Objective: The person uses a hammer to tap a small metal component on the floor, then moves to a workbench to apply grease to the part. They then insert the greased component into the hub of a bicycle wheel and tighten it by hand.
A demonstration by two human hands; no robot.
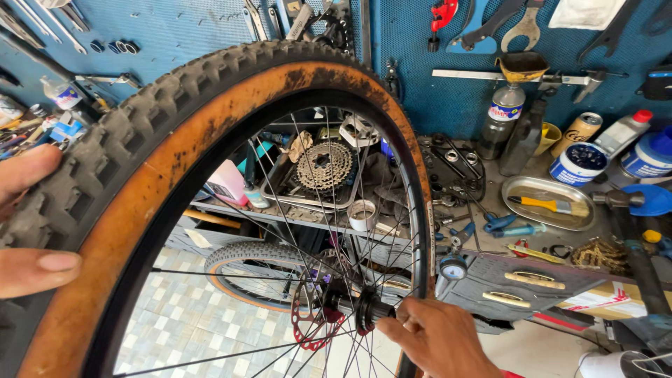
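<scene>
In the head view, a large bicycle wheel with a knobby black tyre and a stained tan sidewall (140, 175) is being held upright in front of a cluttered workbench (490, 203). The tread at the wheel's left edge is being gripped by the left hand (28, 231): the fingers are being laid over the knobs and the thumb (42, 269) is being pressed beneath them, so the hand is closed on the tyre. At the wheel's centre, the black hub axle (374, 311) is being pinched by the fingertips of the right hand (437, 339), in a narrow hold on the axle's end. A red disc brake rotor (311, 325) is being carried on the hub, just left of the axle, behind the thin black spokes (280, 210).

Through the spokes, a silver toothed cassette (323, 166) is being seen lying in a grey metal tray (280, 196), and a second, smaller tan-walled tyre (252, 269) is resting low behind the wheel over a pale tiled floor (182, 315). To the right of the wheel, a yellow-handled brush (549, 205) is lying in an oval steel dish (542, 213) on the bench, with a clear plastic bottle (500, 119) and several cans beyond it. Behind the wheel, a blue pegboard hung with wrenches and other tools (455, 98) is being shown.
</scene>
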